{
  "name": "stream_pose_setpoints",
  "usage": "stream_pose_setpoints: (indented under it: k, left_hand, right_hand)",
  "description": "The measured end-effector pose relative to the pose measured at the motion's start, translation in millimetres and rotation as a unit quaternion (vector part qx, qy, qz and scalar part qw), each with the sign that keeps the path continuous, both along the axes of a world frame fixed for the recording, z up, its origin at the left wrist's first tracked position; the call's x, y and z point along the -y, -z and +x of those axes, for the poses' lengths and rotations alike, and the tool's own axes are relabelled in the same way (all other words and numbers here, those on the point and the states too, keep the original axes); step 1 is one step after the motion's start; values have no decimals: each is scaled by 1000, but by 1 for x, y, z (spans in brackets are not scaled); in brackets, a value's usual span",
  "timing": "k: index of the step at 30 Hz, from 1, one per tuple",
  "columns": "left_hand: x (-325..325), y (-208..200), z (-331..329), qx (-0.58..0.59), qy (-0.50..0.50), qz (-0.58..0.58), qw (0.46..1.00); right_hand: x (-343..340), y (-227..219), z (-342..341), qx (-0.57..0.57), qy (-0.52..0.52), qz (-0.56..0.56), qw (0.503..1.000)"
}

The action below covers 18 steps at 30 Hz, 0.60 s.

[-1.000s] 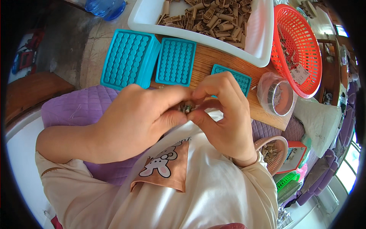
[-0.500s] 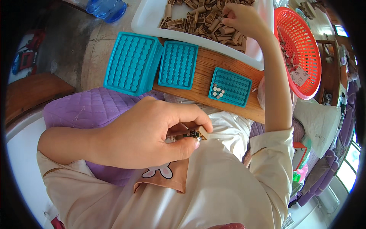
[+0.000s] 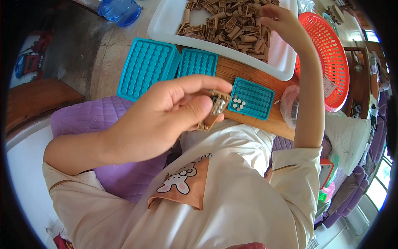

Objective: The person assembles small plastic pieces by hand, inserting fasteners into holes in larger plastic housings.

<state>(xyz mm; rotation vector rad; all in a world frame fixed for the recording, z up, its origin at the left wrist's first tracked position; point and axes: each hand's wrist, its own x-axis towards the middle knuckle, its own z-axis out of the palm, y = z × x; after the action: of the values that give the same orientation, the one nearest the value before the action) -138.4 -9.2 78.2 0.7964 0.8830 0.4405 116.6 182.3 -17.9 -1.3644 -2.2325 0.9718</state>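
Note:
My left hand (image 3: 166,112) is raised in front of my shirt, thumb and fingers closed on a small brown plastic housing (image 3: 210,119). Shiny metal parts show in the housing's open side, which is tilted upward. At the far side, my right hand (image 3: 282,23) hangs over the right part of a heap of brown plastic housings (image 3: 232,25). Its thumb and forefinger are bent but apart, and nothing shows between them; the other fingers are partly hidden. The heap lies in a white plastic tub (image 3: 215,50).
A small teal tray (image 3: 255,103) with several white round pieces sits on the wooden bench (image 3: 236,68). Left of it stand another teal tray (image 3: 198,62) and a taller teal stack (image 3: 145,66). A red basket (image 3: 331,54) and a clear plastic bag (image 3: 289,103) are by my right arm.
My left hand has risen away from my body and turned the housing so its metal insides show. My right hand has shifted rightward over the heap, its fingers loosening. The view has moved slightly.

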Motion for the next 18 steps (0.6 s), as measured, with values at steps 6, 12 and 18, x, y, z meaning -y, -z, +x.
stream_pose_setpoints:
  k: [6,12,18]
  left_hand:
    - [-4,7,-2,19,-81,51,995]
    - [-11,8,-5,1,-84,156,984]
    - [-11,7,-7,20,-91,175,980]
  right_hand:
    - [116,-34,-11,-559,-36,-341,755]
    - [178,-28,-57,-626,12,-338,703]
    - [195,-39,-83,-469,78,-114,872]
